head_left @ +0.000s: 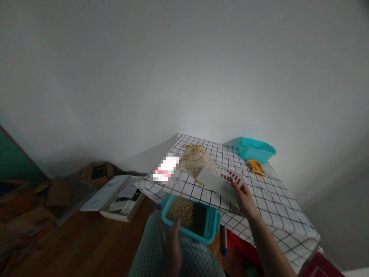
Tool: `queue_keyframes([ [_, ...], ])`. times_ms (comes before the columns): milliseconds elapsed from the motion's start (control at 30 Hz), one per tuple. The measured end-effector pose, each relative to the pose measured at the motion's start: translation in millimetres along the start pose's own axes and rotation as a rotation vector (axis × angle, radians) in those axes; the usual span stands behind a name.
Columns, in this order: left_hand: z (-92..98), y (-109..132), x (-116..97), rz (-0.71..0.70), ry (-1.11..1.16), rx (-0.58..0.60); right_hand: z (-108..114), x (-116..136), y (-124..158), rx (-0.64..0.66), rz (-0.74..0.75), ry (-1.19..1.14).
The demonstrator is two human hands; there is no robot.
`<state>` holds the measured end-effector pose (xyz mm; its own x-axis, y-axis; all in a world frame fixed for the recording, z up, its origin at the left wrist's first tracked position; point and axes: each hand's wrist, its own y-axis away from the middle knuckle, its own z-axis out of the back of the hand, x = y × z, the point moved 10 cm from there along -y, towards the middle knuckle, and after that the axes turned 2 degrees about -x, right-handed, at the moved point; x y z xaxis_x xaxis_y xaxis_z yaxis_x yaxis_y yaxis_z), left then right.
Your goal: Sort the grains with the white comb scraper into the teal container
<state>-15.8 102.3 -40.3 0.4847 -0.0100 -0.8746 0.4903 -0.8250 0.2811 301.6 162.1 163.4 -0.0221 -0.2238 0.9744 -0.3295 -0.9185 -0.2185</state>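
The left hand has its thumb hooked over a turquoise rectangular plastic tub of pale and dark-green beans, below the near edge of the white, black-checked counter. The right hand pinches a white slotted plastic tray near loose mixed grain; beyond, toward the far right corner, sit a crumpled orange cloth and a turquoise basin.

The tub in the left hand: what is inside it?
In the tub, pale beans lie beside dark green beans. What lies beneath them is covered and cannot be seen.
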Motion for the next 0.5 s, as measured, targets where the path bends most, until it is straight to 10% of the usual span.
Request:
queue_keyframes([
  [500,-4.3,-1,3,0.024,0.071,0.025,10,-4,2,-0.074,-0.037,-0.015],
])
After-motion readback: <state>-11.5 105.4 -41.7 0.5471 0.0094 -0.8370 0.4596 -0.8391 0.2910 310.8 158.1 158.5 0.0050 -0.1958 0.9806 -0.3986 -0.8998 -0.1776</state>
